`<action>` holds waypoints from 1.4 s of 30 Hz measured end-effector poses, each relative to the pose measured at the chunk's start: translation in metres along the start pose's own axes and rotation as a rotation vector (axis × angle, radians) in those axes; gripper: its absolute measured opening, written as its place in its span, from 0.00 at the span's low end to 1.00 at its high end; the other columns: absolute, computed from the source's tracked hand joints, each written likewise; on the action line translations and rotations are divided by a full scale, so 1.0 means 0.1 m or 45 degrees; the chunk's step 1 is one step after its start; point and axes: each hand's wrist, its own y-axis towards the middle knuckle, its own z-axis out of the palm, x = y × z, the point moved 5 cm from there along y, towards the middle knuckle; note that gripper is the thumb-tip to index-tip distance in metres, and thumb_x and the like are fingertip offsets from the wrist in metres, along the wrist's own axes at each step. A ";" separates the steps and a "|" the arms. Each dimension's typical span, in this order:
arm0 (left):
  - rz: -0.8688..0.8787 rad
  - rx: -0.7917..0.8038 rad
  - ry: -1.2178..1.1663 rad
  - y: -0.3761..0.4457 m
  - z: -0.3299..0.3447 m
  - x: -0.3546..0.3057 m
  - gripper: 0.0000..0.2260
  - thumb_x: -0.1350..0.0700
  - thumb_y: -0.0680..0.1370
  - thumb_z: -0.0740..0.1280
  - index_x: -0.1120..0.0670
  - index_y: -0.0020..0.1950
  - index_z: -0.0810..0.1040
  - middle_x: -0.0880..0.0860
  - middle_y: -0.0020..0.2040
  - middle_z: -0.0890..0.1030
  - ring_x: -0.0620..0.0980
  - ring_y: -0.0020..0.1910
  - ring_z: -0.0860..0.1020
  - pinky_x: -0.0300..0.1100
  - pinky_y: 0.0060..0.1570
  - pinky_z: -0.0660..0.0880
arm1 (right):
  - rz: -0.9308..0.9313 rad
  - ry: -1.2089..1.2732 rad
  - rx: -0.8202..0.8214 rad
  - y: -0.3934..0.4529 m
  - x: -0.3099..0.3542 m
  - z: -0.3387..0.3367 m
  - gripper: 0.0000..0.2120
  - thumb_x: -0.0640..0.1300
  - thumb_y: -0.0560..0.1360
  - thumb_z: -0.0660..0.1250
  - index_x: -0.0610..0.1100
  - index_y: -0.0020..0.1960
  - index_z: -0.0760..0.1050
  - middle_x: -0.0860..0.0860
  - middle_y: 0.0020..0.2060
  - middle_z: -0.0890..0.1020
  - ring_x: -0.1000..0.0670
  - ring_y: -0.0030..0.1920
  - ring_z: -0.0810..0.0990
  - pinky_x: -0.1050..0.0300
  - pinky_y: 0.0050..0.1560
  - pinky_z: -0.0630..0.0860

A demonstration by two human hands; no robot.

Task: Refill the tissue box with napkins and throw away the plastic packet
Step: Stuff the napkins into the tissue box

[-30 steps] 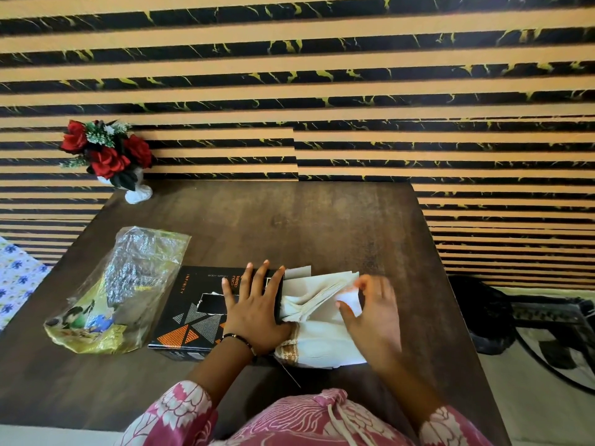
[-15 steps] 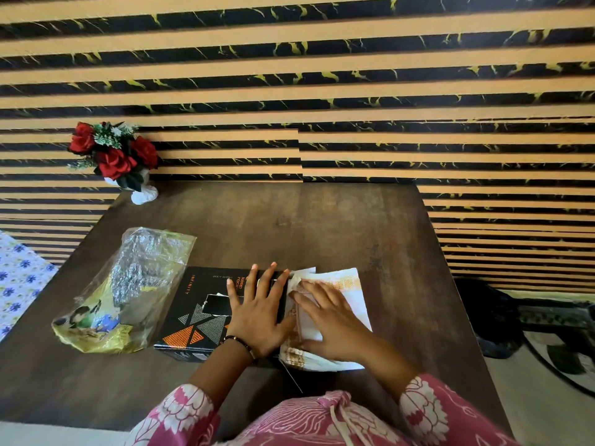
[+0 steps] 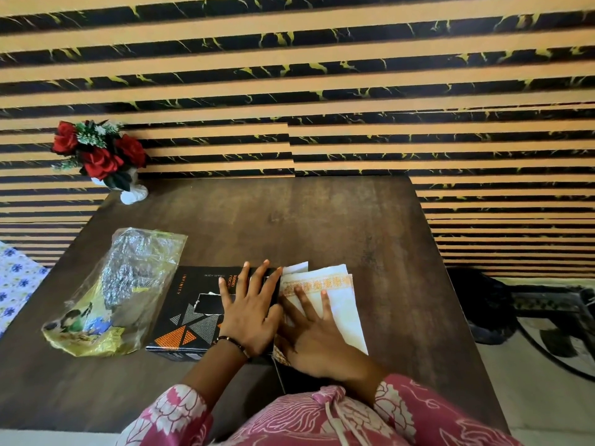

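A black tissue box (image 3: 190, 310) with orange and grey triangles lies flat on the dark wooden table (image 3: 322, 220). My left hand (image 3: 249, 313) rests flat on the box's right part, fingers spread. A stack of white napkins (image 3: 338, 300) with an orange patterned border sticks out of the box's right end. My right hand (image 3: 314, 336) presses flat on the napkins, fingers apart. The crumpled clear and yellow plastic packet (image 3: 119, 291) lies on the table just left of the box, untouched.
A white vase with red roses (image 3: 103, 156) stands at the table's far left corner against the striped wall. A black object and a fan (image 3: 531, 317) sit on the floor to the right. A blue-flowered cloth (image 3: 16, 284) lies at the left.
My right hand let go of the fanned napkin edges and came down flat on the stack, pressing it level. My left hand stayed on the box.
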 end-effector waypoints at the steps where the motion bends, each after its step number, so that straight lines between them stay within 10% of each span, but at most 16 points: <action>1: -0.001 -0.004 0.004 0.00 0.00 0.00 0.35 0.42 0.66 0.39 0.44 0.74 0.51 0.46 0.77 0.49 0.52 0.75 0.40 0.64 0.67 0.32 | 0.009 0.002 0.030 0.01 0.01 -0.01 0.39 0.68 0.64 0.25 0.59 0.74 0.39 0.56 0.72 0.32 0.46 0.70 0.26 0.36 0.65 0.24; 4: -0.008 -0.032 -0.017 0.01 0.00 0.01 0.34 0.43 0.67 0.40 0.44 0.74 0.53 0.47 0.77 0.52 0.52 0.76 0.41 0.64 0.68 0.33 | 0.039 0.296 0.011 0.01 -0.05 -0.07 0.28 0.61 0.75 0.46 0.54 0.74 0.56 0.51 0.77 0.52 0.46 0.76 0.44 0.39 0.74 0.40; 7: -0.012 -0.039 -0.003 0.01 0.00 0.01 0.34 0.42 0.67 0.40 0.43 0.74 0.53 0.47 0.77 0.52 0.52 0.76 0.42 0.63 0.67 0.32 | 0.348 0.863 -0.474 -0.16 -0.44 -0.30 0.18 0.49 0.72 0.60 0.48 0.60 0.76 0.49 0.63 0.76 0.46 0.66 0.70 0.51 0.68 0.66; 13: -0.022 -0.039 0.018 0.04 -0.01 0.00 0.34 0.42 0.67 0.38 0.44 0.74 0.53 0.47 0.77 0.52 0.52 0.76 0.41 0.63 0.67 0.31 | 1.198 1.213 -0.238 -0.57 -1.15 -0.12 0.26 0.50 0.75 0.64 0.44 0.70 0.63 0.46 0.66 0.73 0.43 0.65 0.73 0.47 0.63 0.71; 18: -0.026 -0.037 0.030 0.03 0.00 0.01 0.33 0.42 0.68 0.38 0.43 0.74 0.53 0.47 0.77 0.53 0.52 0.76 0.42 0.64 0.68 0.33 | 1.192 1.583 -0.211 -0.47 -1.11 -0.02 0.17 0.47 0.73 0.67 0.40 0.59 0.73 0.45 0.53 0.82 0.45 0.52 0.80 0.51 0.47 0.76; 25: -0.036 -0.032 0.027 0.02 0.01 0.00 0.33 0.43 0.68 0.39 0.43 0.74 0.52 0.47 0.77 0.53 0.52 0.76 0.41 0.64 0.68 0.32 | 0.998 1.860 -0.212 -0.34 -0.82 -0.10 0.10 0.44 0.74 0.66 0.43 0.54 0.77 0.45 0.48 0.85 0.44 0.49 0.83 0.44 0.56 0.78; 38: -0.056 -0.037 0.045 0.04 -0.01 -0.01 0.32 0.38 0.70 0.40 0.43 0.73 0.53 0.46 0.77 0.53 0.53 0.76 0.43 0.64 0.68 0.34 | 0.801 1.637 -0.044 -0.12 -0.54 -0.13 0.21 0.36 0.74 0.60 0.46 0.66 0.66 0.46 0.61 0.76 0.46 0.59 0.77 0.52 0.58 0.75; 42: -0.056 -0.026 0.066 0.04 0.00 -0.01 0.32 0.36 0.70 0.39 0.42 0.73 0.51 0.46 0.77 0.52 0.53 0.76 0.42 0.63 0.67 0.33 | 0.884 1.671 -0.051 -0.27 -0.68 -0.08 0.12 0.37 0.77 0.59 0.47 0.58 0.70 0.51 0.51 0.78 0.50 0.52 0.77 0.59 0.48 0.75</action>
